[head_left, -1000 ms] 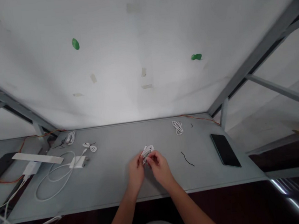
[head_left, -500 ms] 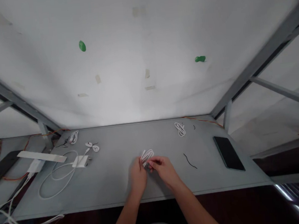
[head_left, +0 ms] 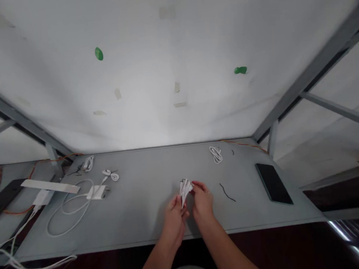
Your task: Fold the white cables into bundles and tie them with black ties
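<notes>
A folded bundle of white cable (head_left: 185,189) stands tilted between my two hands above the grey shelf. My left hand (head_left: 175,217) pinches its lower end. My right hand (head_left: 202,198) has its fingers closed against the bundle's right side near the top. A small dark bit shows at the bundle's upper end, too small to name surely. To the right of my hands a thin black twist tie (head_left: 227,192) lies loose on the shelf. Another coiled white cable (head_left: 215,154) lies farther back.
A dark phone (head_left: 273,184) lies at the right. At the left are a white charger (head_left: 96,192) with a looped cable, a tied white cable (head_left: 111,175) and another coiled cable (head_left: 88,163). A white strip (head_left: 50,186) crosses toward the neighbouring shelf. Metal posts (head_left: 273,140) frame the sides.
The cable bundle has turned more upright and shifted slightly right. My left hand has moved right to its lower end; my right hand has turned and moved to its upper right side.
</notes>
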`<control>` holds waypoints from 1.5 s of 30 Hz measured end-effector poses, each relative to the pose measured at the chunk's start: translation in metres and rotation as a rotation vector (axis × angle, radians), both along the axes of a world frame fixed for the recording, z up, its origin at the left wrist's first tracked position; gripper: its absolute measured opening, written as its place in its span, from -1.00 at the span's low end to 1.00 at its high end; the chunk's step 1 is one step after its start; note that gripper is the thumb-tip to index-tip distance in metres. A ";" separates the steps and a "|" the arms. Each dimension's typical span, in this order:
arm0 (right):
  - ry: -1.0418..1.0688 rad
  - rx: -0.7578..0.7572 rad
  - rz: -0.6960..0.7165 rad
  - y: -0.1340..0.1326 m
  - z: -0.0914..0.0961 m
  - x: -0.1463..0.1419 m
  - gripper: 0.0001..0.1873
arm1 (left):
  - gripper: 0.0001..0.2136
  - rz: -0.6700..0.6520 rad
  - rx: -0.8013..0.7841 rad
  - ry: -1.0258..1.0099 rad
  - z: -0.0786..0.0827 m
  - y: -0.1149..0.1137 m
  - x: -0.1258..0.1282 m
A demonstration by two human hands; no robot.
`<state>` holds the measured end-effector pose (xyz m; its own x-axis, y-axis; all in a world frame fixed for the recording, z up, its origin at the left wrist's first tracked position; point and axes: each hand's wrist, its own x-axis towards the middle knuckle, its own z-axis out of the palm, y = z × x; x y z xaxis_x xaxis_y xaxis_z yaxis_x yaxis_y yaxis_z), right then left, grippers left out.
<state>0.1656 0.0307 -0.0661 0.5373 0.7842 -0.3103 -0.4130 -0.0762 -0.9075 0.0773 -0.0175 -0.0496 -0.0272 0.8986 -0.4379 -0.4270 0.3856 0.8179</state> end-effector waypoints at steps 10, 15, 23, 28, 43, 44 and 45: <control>0.098 -0.056 0.258 -0.032 0.016 -0.010 -0.72 | -0.35 -0.002 0.129 0.214 0.001 0.013 -0.019; -0.112 -0.014 0.436 -0.033 0.022 -0.008 -0.74 | -0.38 -0.049 0.159 0.433 0.000 0.021 -0.030; -0.855 0.272 0.441 -0.043 0.016 -0.004 -0.86 | -0.65 -0.143 0.245 0.761 0.013 0.030 -0.042; -1.203 0.684 0.459 -0.039 0.011 0.004 -0.74 | -0.68 -0.243 0.257 0.939 0.017 0.029 -0.042; -1.284 0.608 0.847 -0.008 0.018 0.023 -0.64 | -0.61 -0.672 0.396 1.575 0.027 0.022 -0.044; -1.304 0.619 0.855 -0.008 0.016 0.024 -0.61 | -0.62 -0.688 0.400 1.594 0.029 0.022 -0.044; -1.337 0.634 0.867 -0.007 0.016 0.024 -0.57 | -0.62 -0.703 0.408 1.607 0.030 0.022 -0.044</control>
